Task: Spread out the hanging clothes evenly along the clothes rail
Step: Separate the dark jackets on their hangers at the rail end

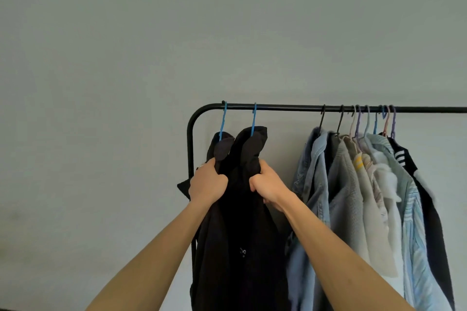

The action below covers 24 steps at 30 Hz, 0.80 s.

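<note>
Two black garments [242, 209] hang on blue hangers [253, 118] at the left end of the black clothes rail [285, 108], close beside its bent corner. The left hand [207, 182] has its grip closed around the fabric of the left garment; the right hand [265, 183] has its grip clenched on the right one. A bare stretch of rail separates them from a crowded bunch of denim, beige, striped and dark clothes [366, 184], well apart to the right.
</note>
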### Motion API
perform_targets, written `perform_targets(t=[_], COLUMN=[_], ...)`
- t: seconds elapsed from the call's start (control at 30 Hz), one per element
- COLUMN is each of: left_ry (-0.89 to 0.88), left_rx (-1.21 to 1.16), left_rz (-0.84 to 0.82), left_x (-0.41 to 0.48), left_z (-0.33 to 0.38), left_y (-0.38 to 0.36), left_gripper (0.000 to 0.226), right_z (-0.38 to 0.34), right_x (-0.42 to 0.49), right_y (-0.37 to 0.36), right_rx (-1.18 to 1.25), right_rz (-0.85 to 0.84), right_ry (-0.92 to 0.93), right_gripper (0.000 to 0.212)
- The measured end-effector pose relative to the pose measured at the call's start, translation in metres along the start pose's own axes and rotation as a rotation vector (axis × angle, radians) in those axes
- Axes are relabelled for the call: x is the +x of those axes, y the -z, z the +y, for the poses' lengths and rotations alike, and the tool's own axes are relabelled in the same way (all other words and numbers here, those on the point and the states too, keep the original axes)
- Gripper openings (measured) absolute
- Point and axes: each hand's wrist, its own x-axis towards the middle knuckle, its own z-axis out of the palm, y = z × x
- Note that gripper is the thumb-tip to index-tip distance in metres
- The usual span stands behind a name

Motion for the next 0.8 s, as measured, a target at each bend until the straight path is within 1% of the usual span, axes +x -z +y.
perform_targets(t=[0.13, 0.27, 0.33, 0.4, 0.5, 0.67, 0.8], left_ry=[-0.003, -0.005, -0.026, -0.050, -0.041, -0.048, -0.042], left_rx=[-0.057, -0.117, -0.103, -0.089, -0.082, -0.083, -0.100], left_rz=[-0.048, -0.102, -0.104, -0.095, -0.050, -0.030, -0.035], left_x=[-0.004, -0.008, -0.008, -0.006, -0.004, -0.004, -0.009], left_z=[-0.007, -0.011, -0.014, -0.018, -0.025, -0.024, -0.017], left_y=[-0.005, -0.016, -0.014, -0.009, 0.003, 0.010, 0.000], left_gripper=[0.068, 0.066, 0.069, 0.073, 0.076, 0.079, 0.078], right_z=[0.006, 0.014, 0.017, 0.020, 0.022, 0.023, 0.030], right_x=[-0.003, -0.008, -0.007, -0.004, -0.005, -0.008, -0.014], right_y=[-0.002, 0.003, 0.000, -0.005, -0.012, -0.011, 0.003], right_rx=[-0.072, -0.107, -0.157, -0.215, -0.204, -0.201, -0.264], right_rz=[0.043, 0.063, 0.091, 0.165, 0.290, 0.432, 0.444], right_ry=[-0.005, -0.011, -0.011, -0.013, -0.035, -0.060, -0.064], right_gripper=[0.083, 0.085, 0.078, 0.069, 0.058, 0.050, 0.052])
